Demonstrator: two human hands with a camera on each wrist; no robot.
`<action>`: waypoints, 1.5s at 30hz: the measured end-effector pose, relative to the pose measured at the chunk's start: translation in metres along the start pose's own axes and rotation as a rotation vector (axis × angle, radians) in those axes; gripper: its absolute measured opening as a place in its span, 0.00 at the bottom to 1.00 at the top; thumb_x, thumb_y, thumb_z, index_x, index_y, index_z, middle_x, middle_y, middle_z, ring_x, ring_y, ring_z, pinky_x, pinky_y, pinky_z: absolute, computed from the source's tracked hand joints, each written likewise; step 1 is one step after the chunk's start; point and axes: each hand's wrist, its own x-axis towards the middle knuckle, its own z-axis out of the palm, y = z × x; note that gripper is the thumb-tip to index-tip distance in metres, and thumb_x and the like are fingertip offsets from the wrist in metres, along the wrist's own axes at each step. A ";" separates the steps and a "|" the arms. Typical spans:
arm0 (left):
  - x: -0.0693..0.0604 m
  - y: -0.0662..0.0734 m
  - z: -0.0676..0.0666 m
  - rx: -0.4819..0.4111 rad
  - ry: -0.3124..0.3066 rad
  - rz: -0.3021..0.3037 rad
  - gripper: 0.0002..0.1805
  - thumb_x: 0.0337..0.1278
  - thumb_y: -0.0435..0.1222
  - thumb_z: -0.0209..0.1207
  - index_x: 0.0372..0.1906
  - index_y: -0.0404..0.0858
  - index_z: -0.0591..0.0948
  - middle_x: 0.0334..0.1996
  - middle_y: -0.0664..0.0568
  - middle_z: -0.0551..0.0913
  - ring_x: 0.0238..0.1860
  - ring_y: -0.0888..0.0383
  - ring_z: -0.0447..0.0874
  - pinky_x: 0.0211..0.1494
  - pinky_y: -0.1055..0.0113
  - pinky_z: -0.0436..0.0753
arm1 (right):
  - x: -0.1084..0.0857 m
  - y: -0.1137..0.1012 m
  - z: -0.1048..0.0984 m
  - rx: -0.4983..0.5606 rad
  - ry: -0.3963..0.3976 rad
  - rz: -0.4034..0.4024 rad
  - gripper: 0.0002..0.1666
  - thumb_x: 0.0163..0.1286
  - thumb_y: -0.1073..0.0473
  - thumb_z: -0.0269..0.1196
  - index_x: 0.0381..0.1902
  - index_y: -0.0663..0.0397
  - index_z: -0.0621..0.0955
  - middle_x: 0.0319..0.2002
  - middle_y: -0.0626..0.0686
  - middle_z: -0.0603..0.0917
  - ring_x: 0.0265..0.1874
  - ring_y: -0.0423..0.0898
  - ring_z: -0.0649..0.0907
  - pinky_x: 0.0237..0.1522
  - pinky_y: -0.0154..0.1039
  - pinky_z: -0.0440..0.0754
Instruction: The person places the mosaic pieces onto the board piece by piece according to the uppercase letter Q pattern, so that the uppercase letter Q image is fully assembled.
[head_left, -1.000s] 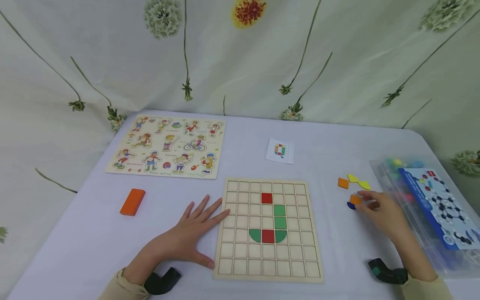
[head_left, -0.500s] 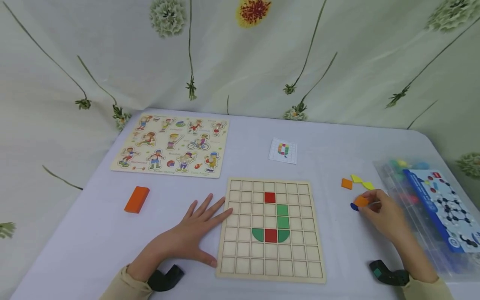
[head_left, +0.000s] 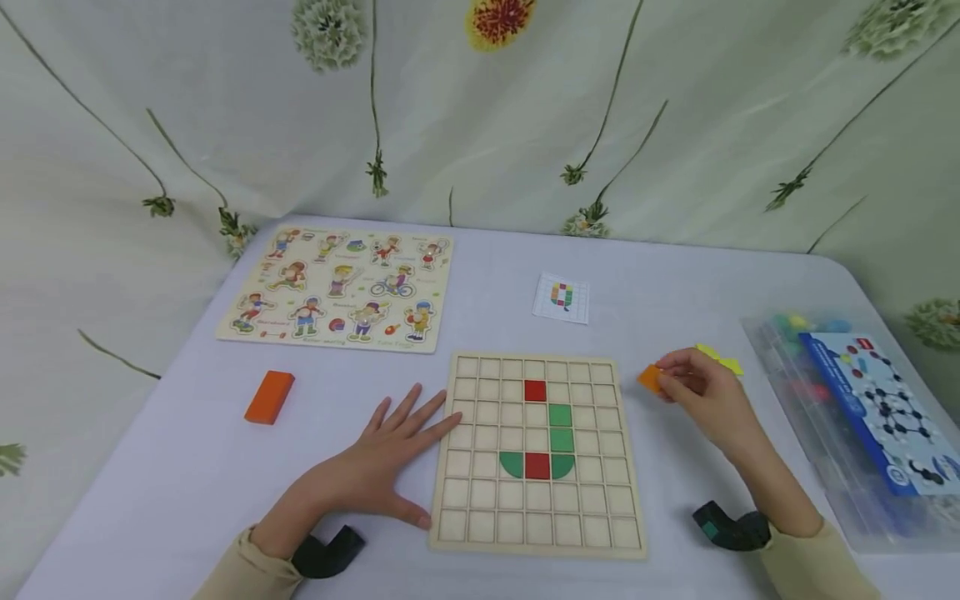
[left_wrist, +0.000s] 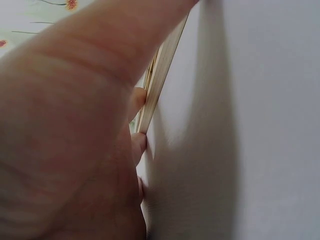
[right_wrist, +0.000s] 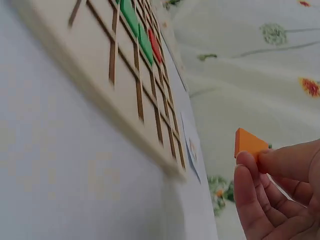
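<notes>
My right hand point(head_left: 705, 396) pinches an orange square tile point(head_left: 649, 378) between thumb and fingers, raised just beyond the right edge of a wooden grid board point(head_left: 537, 551). In the right wrist view, this tile point(right_wrist: 251, 144) sticks out past the fingertips. Spread flat on the table, my left hand point(head_left: 371, 471) touches the board's left edge with its fingertips and thumb. Set in the board are a red square point(head_left: 535, 391) near the top, green squares point(head_left: 560, 439) below and right of it, and another red square point(head_left: 537, 466) between two rounded green pieces.
Yellow tiles point(head_left: 720, 360) lie partly behind my right hand. A small pattern card point(head_left: 561, 298) rests beyond the board. A picture puzzle point(head_left: 337, 287) and an orange block point(head_left: 270, 397) are on the left. At right stands a clear plastic box point(head_left: 802, 417) with a blue booklet point(head_left: 873, 408) on top.
My right hand has lifted the orange tile from beside the dark blue piece and carried it left toward the board. It now hides the spots of the blue piece and another orange tile.
</notes>
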 end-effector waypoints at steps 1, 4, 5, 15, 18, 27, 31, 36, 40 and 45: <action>-0.001 0.000 0.000 0.001 0.001 0.000 0.63 0.30 0.66 0.66 0.74 0.49 0.50 0.74 0.49 0.38 0.70 0.46 0.23 0.63 0.39 0.30 | 0.003 -0.005 0.010 0.049 -0.041 0.003 0.08 0.65 0.71 0.59 0.43 0.67 0.76 0.35 0.60 0.78 0.28 0.46 0.82 0.32 0.33 0.81; -0.001 -0.002 0.001 0.004 0.002 0.000 0.63 0.30 0.67 0.65 0.74 0.49 0.50 0.74 0.50 0.38 0.70 0.46 0.23 0.63 0.39 0.30 | 0.009 -0.022 0.040 0.169 -0.184 0.042 0.08 0.66 0.72 0.58 0.43 0.67 0.76 0.35 0.59 0.78 0.29 0.51 0.82 0.34 0.36 0.81; -0.001 -0.003 0.002 0.005 0.001 0.001 0.63 0.30 0.67 0.65 0.74 0.50 0.50 0.74 0.51 0.38 0.70 0.46 0.23 0.63 0.40 0.30 | 0.010 -0.026 0.050 0.203 -0.230 0.052 0.08 0.66 0.72 0.57 0.43 0.68 0.76 0.34 0.59 0.78 0.30 0.53 0.82 0.34 0.37 0.82; 0.001 -0.002 0.003 0.012 -0.001 0.001 0.62 0.30 0.67 0.64 0.74 0.50 0.50 0.74 0.51 0.37 0.70 0.47 0.22 0.64 0.41 0.30 | 0.010 -0.043 0.105 0.108 -0.342 -0.084 0.04 0.62 0.66 0.64 0.35 0.56 0.80 0.29 0.47 0.80 0.28 0.44 0.78 0.32 0.35 0.77; 0.002 0.000 0.002 0.014 0.001 0.007 0.62 0.31 0.67 0.65 0.74 0.50 0.50 0.74 0.51 0.37 0.70 0.47 0.22 0.64 0.40 0.30 | 0.008 -0.044 0.108 0.064 -0.339 -0.092 0.04 0.61 0.65 0.66 0.33 0.53 0.81 0.27 0.45 0.80 0.28 0.43 0.78 0.32 0.35 0.76; 0.004 0.002 -0.001 0.019 0.007 0.010 0.62 0.30 0.66 0.66 0.74 0.50 0.50 0.74 0.50 0.37 0.70 0.47 0.22 0.64 0.41 0.29 | 0.005 -0.045 0.107 0.006 -0.375 -0.104 0.04 0.60 0.64 0.66 0.30 0.50 0.81 0.25 0.42 0.79 0.28 0.42 0.77 0.31 0.37 0.75; 0.003 0.002 0.000 0.017 0.002 0.007 0.63 0.30 0.66 0.66 0.74 0.50 0.50 0.74 0.51 0.37 0.70 0.47 0.22 0.64 0.41 0.29 | 0.003 -0.045 0.109 -0.003 -0.383 -0.122 0.04 0.60 0.63 0.67 0.29 0.50 0.81 0.25 0.42 0.78 0.27 0.42 0.76 0.30 0.36 0.74; 0.000 0.003 -0.001 0.007 0.004 0.010 0.63 0.30 0.65 0.67 0.74 0.48 0.51 0.74 0.49 0.37 0.70 0.46 0.22 0.64 0.41 0.29 | 0.001 -0.045 0.111 -0.013 -0.391 -0.148 0.05 0.60 0.63 0.67 0.29 0.49 0.80 0.23 0.41 0.78 0.25 0.41 0.75 0.27 0.35 0.73; -0.001 0.003 -0.002 0.008 0.008 0.010 0.62 0.30 0.64 0.67 0.74 0.48 0.51 0.74 0.49 0.38 0.70 0.45 0.23 0.64 0.41 0.30 | -0.001 -0.046 0.112 -0.024 -0.402 -0.161 0.06 0.60 0.63 0.66 0.28 0.47 0.80 0.21 0.42 0.76 0.23 0.41 0.74 0.25 0.34 0.72; -0.003 0.003 0.000 0.015 0.011 0.002 0.63 0.30 0.64 0.67 0.74 0.48 0.51 0.74 0.49 0.38 0.70 0.46 0.23 0.64 0.41 0.30 | -0.002 -0.047 0.112 -0.043 -0.402 -0.169 0.04 0.61 0.62 0.67 0.28 0.49 0.81 0.21 0.42 0.76 0.23 0.40 0.74 0.24 0.34 0.72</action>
